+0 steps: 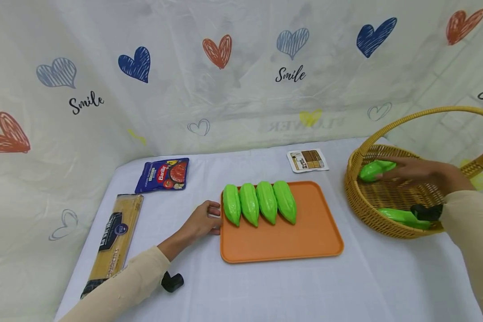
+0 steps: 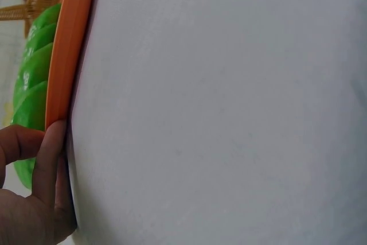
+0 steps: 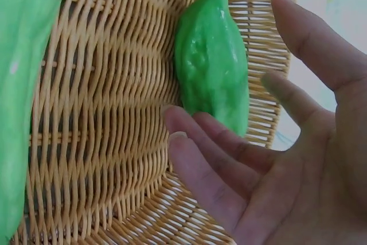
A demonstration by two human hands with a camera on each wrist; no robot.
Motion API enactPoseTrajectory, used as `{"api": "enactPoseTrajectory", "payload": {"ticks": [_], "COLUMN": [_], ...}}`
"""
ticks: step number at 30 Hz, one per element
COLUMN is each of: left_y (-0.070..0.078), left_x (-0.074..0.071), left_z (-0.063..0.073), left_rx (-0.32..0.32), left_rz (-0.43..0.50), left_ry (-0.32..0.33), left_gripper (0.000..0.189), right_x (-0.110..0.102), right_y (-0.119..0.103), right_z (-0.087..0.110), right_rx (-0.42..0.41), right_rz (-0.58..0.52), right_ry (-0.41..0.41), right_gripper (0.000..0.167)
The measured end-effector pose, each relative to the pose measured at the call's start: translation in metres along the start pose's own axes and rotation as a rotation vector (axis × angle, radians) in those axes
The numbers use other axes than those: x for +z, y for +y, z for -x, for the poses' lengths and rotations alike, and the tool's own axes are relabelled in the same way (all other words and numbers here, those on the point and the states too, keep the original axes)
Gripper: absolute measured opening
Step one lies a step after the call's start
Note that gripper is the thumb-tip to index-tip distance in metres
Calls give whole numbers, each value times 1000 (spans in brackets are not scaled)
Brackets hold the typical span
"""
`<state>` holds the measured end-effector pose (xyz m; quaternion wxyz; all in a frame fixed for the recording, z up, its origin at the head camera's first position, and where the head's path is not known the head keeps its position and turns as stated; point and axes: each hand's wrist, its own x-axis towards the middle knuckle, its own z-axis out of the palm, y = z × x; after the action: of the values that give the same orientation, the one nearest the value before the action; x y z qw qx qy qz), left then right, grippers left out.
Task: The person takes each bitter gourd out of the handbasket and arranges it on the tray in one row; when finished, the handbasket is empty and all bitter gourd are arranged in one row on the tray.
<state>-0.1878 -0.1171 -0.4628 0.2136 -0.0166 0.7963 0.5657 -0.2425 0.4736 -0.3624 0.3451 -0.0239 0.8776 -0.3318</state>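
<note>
On the orange tray (image 1: 281,243), several glossy green ridged play vegetables (image 1: 268,203), tapered at one end, lie side by side in a row. My left hand (image 1: 203,221) is at the tray's left edge; in the left wrist view its fingers (image 2: 47,159) pinch the rim. Over the wicker basket (image 1: 352,197) at the right, my right hand (image 1: 416,174) reaches in with fingers spread. Its fingertips are right at the lower end of one green vegetable (image 3: 211,55), which leans against the basket wall. Another green vegetable (image 3: 20,84) lies at the basket's near side.
A blue Barilla pouch (image 1: 163,175) lies at the back left, with a pack of spaghetti (image 1: 116,237) before it. A small white-and-brown packet (image 1: 307,161) is behind the tray. The basket's tall handle (image 1: 430,112) arches above it. A heart-printed curtain (image 1: 241,89) hangs behind the table.
</note>
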Motion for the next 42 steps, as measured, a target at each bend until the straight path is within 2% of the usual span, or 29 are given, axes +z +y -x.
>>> {"api": "enactPoseTrajectory", "payload": {"ticks": [5,10,15,21,24,28,42], "left_y": [0,0,0,0,0,0,1], "left_x": [0,0,1,0,0,0,1], "left_z": [0,0,0,-1,-1,-2,-1], "left_rx": [-1,-6,-11,-4,-6,-10,-13], "left_rz": [8,5,4,2,-1,5,-3], "left_ry": [2,1,1,4,4,8,8], "left_gripper": [55,56,57,57,57,57,56], "right_x": [-7,-9,-9,-4,-1,1,6], "right_y": [1,2,0,-1,0,-3,-6], "right_z": [0,-2,-4,-12,-18,-26,-29], "right_rx": [1,43,78,72,63,49,43], "right_rz": [-1,8,30,43,83,202,173], "right_ry": [43,62,152,241,288,348,296], "right_gripper": [97,101,105,101,100,101,102]}}
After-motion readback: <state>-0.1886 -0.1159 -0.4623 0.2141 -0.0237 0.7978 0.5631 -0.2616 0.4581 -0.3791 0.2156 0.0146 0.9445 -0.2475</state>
